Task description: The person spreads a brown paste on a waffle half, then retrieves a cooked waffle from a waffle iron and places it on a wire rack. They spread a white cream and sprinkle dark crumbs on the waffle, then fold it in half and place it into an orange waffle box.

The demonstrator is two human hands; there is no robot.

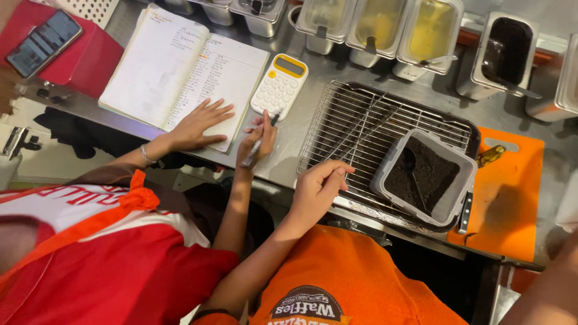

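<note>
My left hand rests at the near left edge of a wire cooling rack, its fingers curled together with nothing in them. Just right of it, on the rack, stands a grey plastic tub of dark crumbs with a spoon in it. Of my right arm only a bit of forearm shows at the bottom right; the hand is out of view. A co-worker in red stands at my left, with one hand flat on an open notebook and the other hand holding a pen beside a white and yellow calculator.
An orange cutting board lies right of the rack, with a knife at its left edge. Steel tubs line the back, some with yellow liquid, one with dark sauce. A phone lies on a red box at the far left.
</note>
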